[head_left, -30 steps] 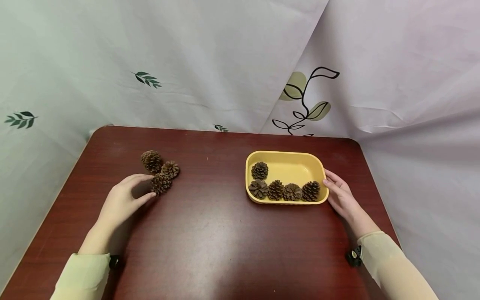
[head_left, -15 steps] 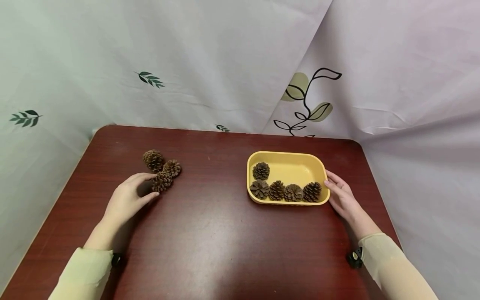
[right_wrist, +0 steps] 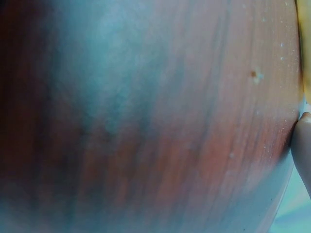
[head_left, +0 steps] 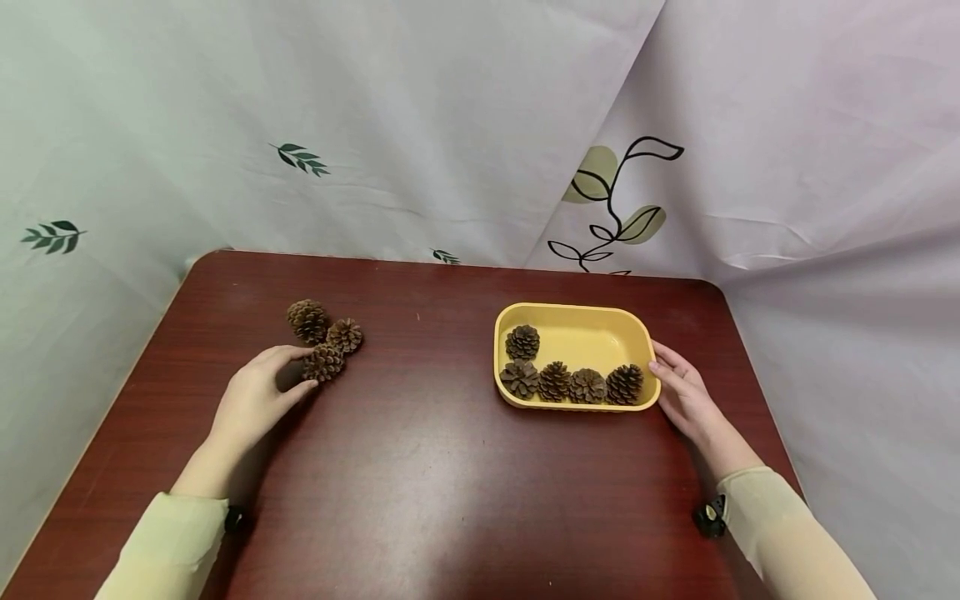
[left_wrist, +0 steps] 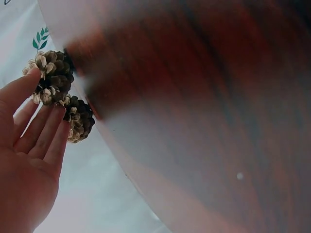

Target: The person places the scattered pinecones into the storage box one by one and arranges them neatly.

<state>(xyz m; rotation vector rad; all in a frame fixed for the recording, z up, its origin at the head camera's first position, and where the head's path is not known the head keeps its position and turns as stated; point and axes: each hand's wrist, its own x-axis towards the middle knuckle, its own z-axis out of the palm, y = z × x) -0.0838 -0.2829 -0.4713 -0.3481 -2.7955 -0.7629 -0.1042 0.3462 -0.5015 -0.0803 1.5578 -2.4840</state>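
Note:
My left hand (head_left: 251, 402) has its thumb and fingers around the nearest pine cone (head_left: 324, 363) of a cluster on the left of the table; in the left wrist view the thumb presses against a pine cone (left_wrist: 53, 77). Touching or nearly touching it are a small pine cone (head_left: 345, 335) and a larger pine cone (head_left: 307, 321) behind. On the right, my right hand (head_left: 692, 400) holds the right end of a yellow plastic basin (head_left: 576, 310), thumb at the rim. Inside the basin, several pine cones (head_left: 555, 382) line the near side and left end.
The dark red wooden table (head_left: 420, 467) has rounded far corners. Pale cloth (head_left: 420, 125) with leaf prints hangs behind it and at both sides. A black strap (head_left: 709, 517) shows at the right wrist. Only a fingertip and the basin's edge appear in the right wrist view.
The head view has shifted slightly. Both hands, the pine cones and the basin keep nearly the same places on the table.

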